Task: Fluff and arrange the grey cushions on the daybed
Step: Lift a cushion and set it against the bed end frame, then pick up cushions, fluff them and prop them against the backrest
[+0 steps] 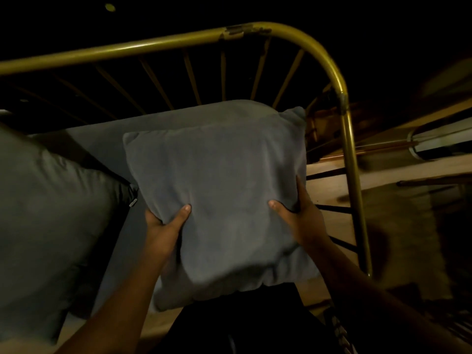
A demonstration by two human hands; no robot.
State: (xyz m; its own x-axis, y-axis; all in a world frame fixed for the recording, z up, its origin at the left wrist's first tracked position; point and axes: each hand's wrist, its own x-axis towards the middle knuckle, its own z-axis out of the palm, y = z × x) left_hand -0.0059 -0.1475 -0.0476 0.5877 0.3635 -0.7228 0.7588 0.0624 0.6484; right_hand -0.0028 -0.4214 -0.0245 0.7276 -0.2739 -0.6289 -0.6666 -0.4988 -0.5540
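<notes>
Dim light fell on the daybed (102, 139), its brass rail (158, 43) arching over a grey mattress with thin spokes behind. At the left a large grey cushion (43, 215) lay on the mattress, and beside it the left hand (163, 226) gripped the near left edge of a square grey cushion (217, 190), thumb pressed on its face. The right hand (298, 213) clasped that cushion's right edge, holding it tilted above the mattress, with a wooden floor (329, 190) beyond the rail.

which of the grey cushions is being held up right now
The square grey cushion in the middle, gripped at its sides by the left hand and right hand. The larger cushion lies untouched at the left.
</notes>
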